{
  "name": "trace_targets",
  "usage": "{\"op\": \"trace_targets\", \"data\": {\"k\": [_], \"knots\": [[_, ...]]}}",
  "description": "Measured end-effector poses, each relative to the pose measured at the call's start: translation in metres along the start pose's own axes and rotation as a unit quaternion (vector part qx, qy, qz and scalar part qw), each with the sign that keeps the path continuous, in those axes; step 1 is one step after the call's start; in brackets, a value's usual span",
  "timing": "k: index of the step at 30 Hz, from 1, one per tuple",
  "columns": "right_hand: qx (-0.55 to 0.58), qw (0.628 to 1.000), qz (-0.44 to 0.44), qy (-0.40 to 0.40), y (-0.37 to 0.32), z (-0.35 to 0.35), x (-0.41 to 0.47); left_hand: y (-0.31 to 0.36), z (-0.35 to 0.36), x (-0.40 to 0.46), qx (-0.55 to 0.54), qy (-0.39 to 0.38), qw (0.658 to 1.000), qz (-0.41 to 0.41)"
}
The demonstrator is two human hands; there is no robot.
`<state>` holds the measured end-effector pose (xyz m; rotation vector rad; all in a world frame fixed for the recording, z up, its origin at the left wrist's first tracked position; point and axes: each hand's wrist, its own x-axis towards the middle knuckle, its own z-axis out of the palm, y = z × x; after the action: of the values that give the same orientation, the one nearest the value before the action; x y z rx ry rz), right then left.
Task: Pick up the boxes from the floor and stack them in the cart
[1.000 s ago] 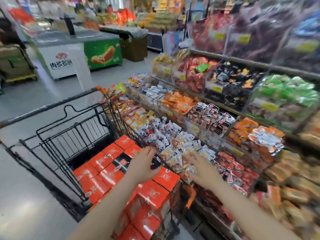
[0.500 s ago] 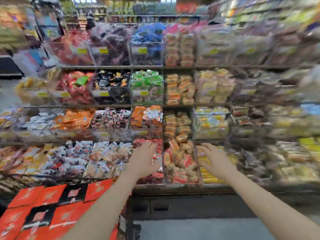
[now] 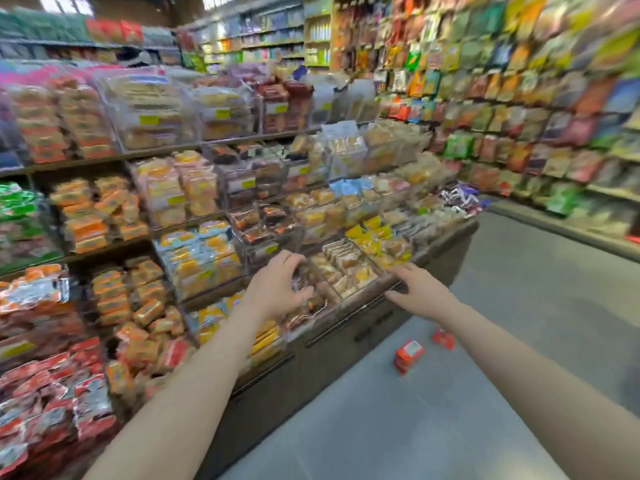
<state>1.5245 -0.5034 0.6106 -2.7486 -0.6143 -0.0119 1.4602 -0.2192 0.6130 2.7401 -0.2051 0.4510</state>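
Note:
Two small red-orange boxes lie on the grey floor beside the shelf base: a nearer box (image 3: 408,355) and a farther one (image 3: 443,338). My left hand (image 3: 277,289) is stretched forward at shelf height, fingers spread and holding nothing. My right hand (image 3: 417,292) is also stretched out, fingers apart and empty, above and to the left of the boxes. The cart is out of view.
A stepped snack shelf (image 3: 346,337) with several bins of packets fills the left and centre, its dark base along the floor. A wall of hanging packets (image 3: 519,116) runs down the right. Grey floor (image 3: 450,410) lies between them.
My view has swung right: the cart with its stacked red boxes has left the frame, and the aisle floor with two boxes has come into sight. Both hands stay out in front, empty.

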Motion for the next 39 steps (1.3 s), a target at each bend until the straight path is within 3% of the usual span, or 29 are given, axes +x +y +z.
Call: {"op": "trace_targets", "data": {"k": [8,15,22,33,39], "knots": [[0.001,0.997,0.068,0.039,0.165,-0.085,-0.057,0.182,0.088,0.098,-0.064,-0.005,0.994,0.092],[0.007,0.986,0.144,0.079,0.285,-0.112,-0.101,0.285,0.16,0.167,-0.091,-0.034,0.978,0.183],[0.018,0.972,0.225,0.071,0.391,-0.114,-0.096,0.337,0.245,0.247,-0.096,-0.091,0.962,0.237],[0.033,0.951,0.303,0.045,0.547,-0.115,-0.005,0.389,0.372,0.427,-0.107,-0.188,0.94,0.265],[0.049,0.942,0.333,0.011,0.619,-0.105,0.019,0.417,0.436,0.47,-0.113,-0.243,0.926,0.267]]}}
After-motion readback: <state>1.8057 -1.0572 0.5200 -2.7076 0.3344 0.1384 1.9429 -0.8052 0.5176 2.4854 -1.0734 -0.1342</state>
